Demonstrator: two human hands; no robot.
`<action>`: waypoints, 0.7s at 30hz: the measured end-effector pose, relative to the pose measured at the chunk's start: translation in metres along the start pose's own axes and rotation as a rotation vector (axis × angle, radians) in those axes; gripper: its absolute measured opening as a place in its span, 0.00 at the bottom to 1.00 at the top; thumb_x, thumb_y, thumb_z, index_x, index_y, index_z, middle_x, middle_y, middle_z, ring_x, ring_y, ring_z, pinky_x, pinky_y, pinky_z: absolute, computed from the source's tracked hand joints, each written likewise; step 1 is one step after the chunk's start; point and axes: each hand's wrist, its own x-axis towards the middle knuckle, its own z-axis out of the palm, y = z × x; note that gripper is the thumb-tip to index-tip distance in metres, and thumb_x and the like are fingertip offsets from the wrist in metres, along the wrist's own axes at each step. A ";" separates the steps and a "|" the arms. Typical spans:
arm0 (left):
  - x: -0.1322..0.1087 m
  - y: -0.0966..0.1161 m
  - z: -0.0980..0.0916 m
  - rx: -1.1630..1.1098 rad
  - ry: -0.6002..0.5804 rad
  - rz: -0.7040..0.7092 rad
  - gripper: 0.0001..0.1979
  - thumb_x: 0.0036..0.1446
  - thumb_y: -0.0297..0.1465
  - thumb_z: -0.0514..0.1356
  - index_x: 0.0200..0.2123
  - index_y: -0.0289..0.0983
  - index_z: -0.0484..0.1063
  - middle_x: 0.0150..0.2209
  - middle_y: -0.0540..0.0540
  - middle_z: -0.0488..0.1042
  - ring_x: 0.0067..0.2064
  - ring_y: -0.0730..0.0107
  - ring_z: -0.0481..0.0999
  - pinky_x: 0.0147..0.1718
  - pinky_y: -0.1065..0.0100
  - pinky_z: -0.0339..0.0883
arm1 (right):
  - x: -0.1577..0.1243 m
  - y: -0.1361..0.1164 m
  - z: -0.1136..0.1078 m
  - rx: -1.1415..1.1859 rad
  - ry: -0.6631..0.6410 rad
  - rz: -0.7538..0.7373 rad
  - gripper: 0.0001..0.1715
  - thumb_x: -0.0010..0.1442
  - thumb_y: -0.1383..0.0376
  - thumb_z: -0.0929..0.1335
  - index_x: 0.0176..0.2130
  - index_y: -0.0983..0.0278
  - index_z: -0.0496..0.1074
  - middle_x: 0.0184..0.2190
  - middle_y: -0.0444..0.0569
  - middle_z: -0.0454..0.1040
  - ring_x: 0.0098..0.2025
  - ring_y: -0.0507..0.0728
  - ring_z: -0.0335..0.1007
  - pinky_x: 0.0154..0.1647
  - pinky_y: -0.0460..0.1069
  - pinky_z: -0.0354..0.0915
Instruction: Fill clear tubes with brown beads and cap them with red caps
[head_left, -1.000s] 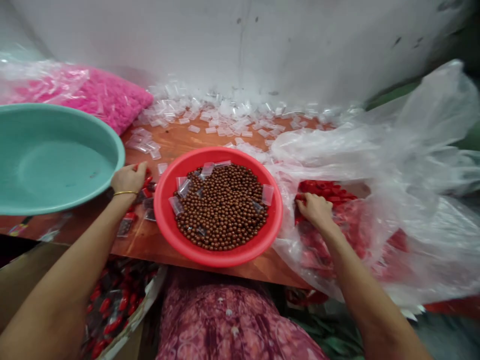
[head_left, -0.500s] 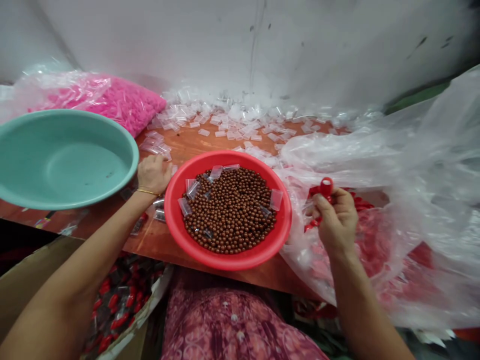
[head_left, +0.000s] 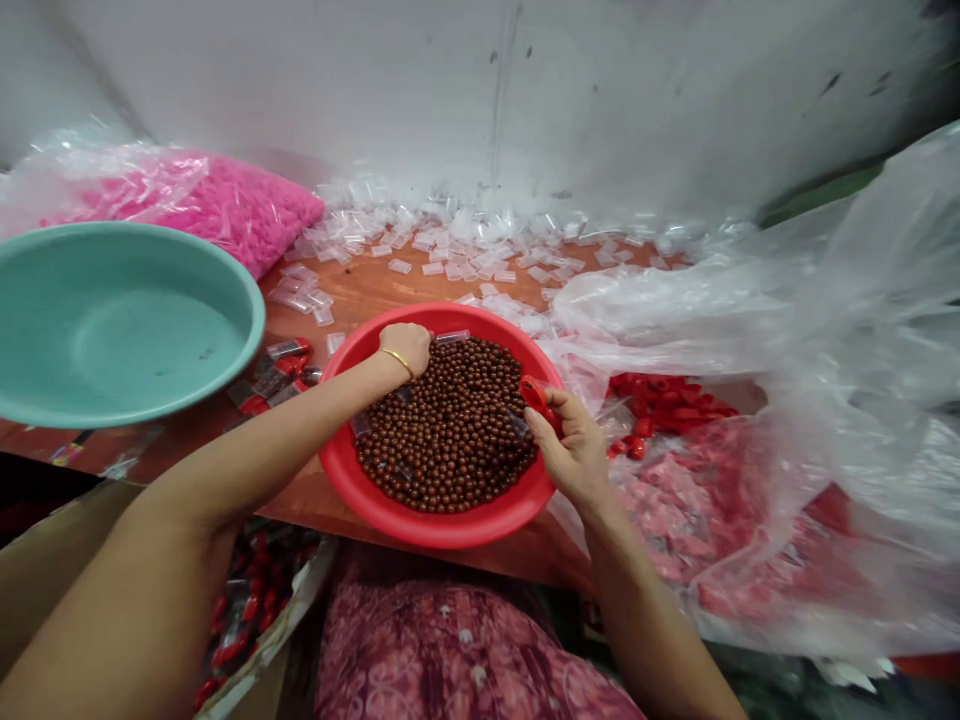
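A red basin (head_left: 439, 535) full of small brown beads (head_left: 457, 430) stands before me, with a few clear plastic tubes (head_left: 452, 337) on the beads. My left hand (head_left: 405, 348) reaches into its far left part, fingers curled down and mostly hidden; what they grip I cannot make out. At the basin's right rim, my right hand (head_left: 574, 445) pinches a red plastic cap (head_left: 534, 392) between thumb and fingers, its open end showing. Left of the basin lie several filled tubes with red caps (head_left: 281, 372).
A teal basin (head_left: 135, 325) stands at left, in front of a bag of pink pieces (head_left: 247, 205). Clear tubes (head_left: 465, 255) are scattered along the wall. At right, a plastic bag (head_left: 750, 310) holds red caps (head_left: 667, 402). A carton (head_left: 259, 650) with red-capped tubes sits below the table edge.
My left hand has moved right, from the table beside the filled tubes into the red basin. My right hand has carried the red cap left from the bag to the basin's rim.
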 end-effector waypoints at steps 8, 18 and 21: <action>-0.031 0.010 -0.003 -0.039 -0.104 0.152 0.14 0.55 0.26 0.52 0.39 0.28 0.76 0.41 0.30 0.76 0.47 0.49 0.75 0.45 0.57 0.67 | -0.002 -0.002 0.002 0.099 -0.008 0.033 0.10 0.58 0.58 0.65 0.39 0.60 0.68 0.34 0.46 0.73 0.38 0.55 0.70 0.41 0.50 0.65; 0.015 0.052 0.041 -0.509 -0.024 0.209 0.10 0.53 0.30 0.56 0.36 0.32 0.74 0.38 0.40 0.77 0.42 0.60 0.76 0.43 0.63 0.68 | -0.002 -0.005 0.001 0.098 0.041 0.053 0.12 0.57 0.58 0.66 0.40 0.61 0.70 0.33 0.47 0.75 0.35 0.55 0.70 0.38 0.51 0.67; 0.017 0.041 0.053 -0.783 -0.017 0.252 0.11 0.52 0.31 0.58 0.38 0.32 0.72 0.36 0.44 0.77 0.38 0.67 0.75 0.41 0.66 0.69 | -0.004 -0.005 0.002 0.138 0.076 0.083 0.14 0.56 0.58 0.66 0.41 0.61 0.71 0.33 0.46 0.74 0.32 0.54 0.68 0.35 0.50 0.66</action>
